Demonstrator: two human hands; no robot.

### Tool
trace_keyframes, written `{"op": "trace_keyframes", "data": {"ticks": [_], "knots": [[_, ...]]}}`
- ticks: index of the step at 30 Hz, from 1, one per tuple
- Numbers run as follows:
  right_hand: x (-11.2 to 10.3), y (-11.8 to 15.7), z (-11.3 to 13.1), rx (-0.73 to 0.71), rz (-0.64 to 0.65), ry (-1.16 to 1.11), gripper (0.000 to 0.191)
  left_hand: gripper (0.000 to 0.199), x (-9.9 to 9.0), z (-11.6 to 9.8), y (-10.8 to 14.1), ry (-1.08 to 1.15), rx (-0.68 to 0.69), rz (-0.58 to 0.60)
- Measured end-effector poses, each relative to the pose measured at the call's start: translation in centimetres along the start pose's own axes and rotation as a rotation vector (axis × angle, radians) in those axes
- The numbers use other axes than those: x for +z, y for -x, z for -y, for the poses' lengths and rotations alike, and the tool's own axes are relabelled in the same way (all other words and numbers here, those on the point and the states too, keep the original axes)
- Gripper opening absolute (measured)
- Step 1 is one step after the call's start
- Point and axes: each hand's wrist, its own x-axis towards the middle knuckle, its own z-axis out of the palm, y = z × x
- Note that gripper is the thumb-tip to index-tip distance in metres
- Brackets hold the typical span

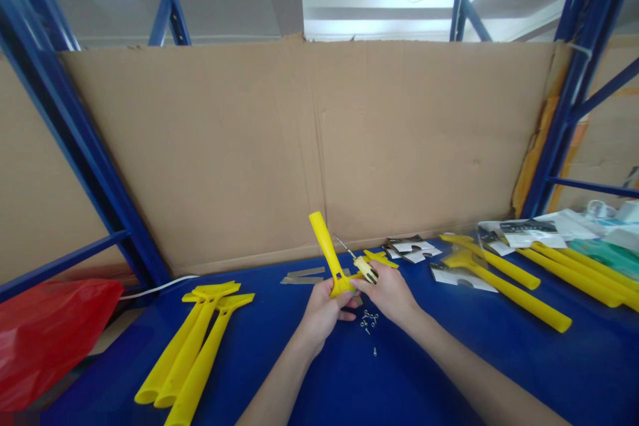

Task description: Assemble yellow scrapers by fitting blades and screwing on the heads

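My left hand [322,309] is closed around the wide head of a yellow plastic scraper [325,243], whose handle tilts up and away to the left. In my right hand [392,293] is a screwdriver [365,269] with a pale, dark-striped grip, its metal shaft pointing up and left, off the scraper. The right fingertips also meet the scraper's head. Several small screws [369,319] lie loose on the blue table just below my hands. Behind the scraper, flat grey metal strips [303,277] rest on the table. Small yellow pieces [380,257] lie behind my right hand.
Three yellow scrapers [194,339] lie at the left. More yellow scrapers [519,293], some in clear bags with printed cards [412,248], lie at the right. A cardboard sheet [309,146] stands behind the blue table [399,379], between blue rack posts [94,140]. A red bag [54,339] sits far left.
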Motion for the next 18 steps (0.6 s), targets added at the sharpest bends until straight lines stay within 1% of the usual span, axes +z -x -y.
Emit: {"op": "trace_keyframes", "data": {"ticks": [4,6,8,11,15,18], "knots": [[-0.9,0.1,0.0,-0.061,0.019,-0.161,0.021,0.017,0.3,-0.2,0.2,0.031,-0.013,-0.038],[-1.7,0.3,-0.2,-0.095,0.008,-0.222,0.019,0.015,0.4,-0.2,0.2,0.049,-0.015,-0.083],[-2.6,0.9,-0.8,-0.112,0.042,-0.265,0.017,0.014,0.2,-0.2,0.0,0.063,-0.003,-0.145],[-4.0,2.3,-2.0,-0.127,0.162,-0.249,0.017,0.015,-0.2,-0.2,-0.5,0.069,0.016,-0.248],[-5.1,4.0,-2.8,-0.166,0.176,-0.158,0.012,0.016,-0.6,-0.1,-1.0,0.041,0.051,-0.342],[-5.0,4.1,-2.7,-0.168,0.179,-0.145,0.013,0.016,-0.6,0.1,-1.1,0.004,0.076,-0.348]]}}
